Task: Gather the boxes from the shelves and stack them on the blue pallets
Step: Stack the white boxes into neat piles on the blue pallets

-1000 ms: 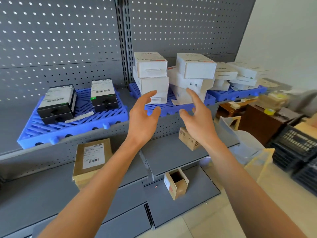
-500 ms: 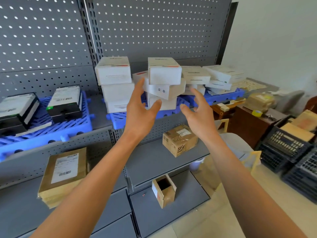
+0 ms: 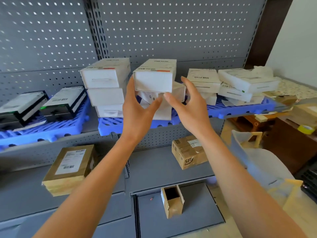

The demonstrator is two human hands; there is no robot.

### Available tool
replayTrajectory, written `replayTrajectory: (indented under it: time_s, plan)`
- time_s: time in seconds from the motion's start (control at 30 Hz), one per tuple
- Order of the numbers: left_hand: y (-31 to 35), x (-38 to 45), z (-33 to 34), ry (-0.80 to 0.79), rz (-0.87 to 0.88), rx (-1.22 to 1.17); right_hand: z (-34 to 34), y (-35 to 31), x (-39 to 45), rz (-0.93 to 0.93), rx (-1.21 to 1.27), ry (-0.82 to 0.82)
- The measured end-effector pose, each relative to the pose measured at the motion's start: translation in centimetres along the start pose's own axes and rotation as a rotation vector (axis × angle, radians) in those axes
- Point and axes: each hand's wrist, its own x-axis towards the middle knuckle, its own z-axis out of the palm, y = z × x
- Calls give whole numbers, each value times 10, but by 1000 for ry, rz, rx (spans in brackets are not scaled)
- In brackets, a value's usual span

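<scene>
Three blue pallets lie on the upper shelf: left (image 3: 51,129), middle (image 3: 109,126), right (image 3: 240,109). The middle one carries a neat stack of white boxes (image 3: 104,78) and a leaning pile topped by a white box (image 3: 153,81). My left hand (image 3: 139,107) reaches up at that top box's left side, thumb just under its lower edge. My right hand (image 3: 188,107) is raised at its right side, fingers spread and a little apart from it. Neither hand grips anything. Two black boxes (image 3: 63,103) sit on the left pallet, and more white boxes (image 3: 247,81) on the right.
On the lower grey shelf lie a flat brown parcel (image 3: 68,169) and a taped brown carton (image 3: 188,152). A small open carton (image 3: 171,200) stands on the bottom shelf. Brown furniture with a yellow tape roll (image 3: 307,129) crowds the right side.
The view has closed in and shifted right. Both hands rose and moved forward from below the pile to either side of the top white box.
</scene>
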Motion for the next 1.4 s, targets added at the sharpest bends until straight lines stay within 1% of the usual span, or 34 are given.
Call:
replayTrajectory:
  time_s: [0.13,0.3,0.43,0.53,0.8,0.93,1.13,1.4]
  plan:
    - [-1,-1,0,24,1,30,3,6,9,-35,35,-15]
    - [5,-3,-1,80,56,84,3,16,17,-83,78,-49]
    - [1,-2,-1,91,59,112,-1,20,21,-110,124,-75]
    - [-1,-3,-1,75,52,113,-3,21,24,-90,194,-106]
    - [-3,4,-4,7,1,125,-10,17,25,-69,267,-141]
    - [-5,10,-5,-31,-11,95,-10,18,26,-73,264,-152]
    - [-7,15,-7,-62,-37,44,-3,21,29,-112,189,-161]
    - [-12,20,-7,-69,22,-11,9,22,29,-150,159,-121]
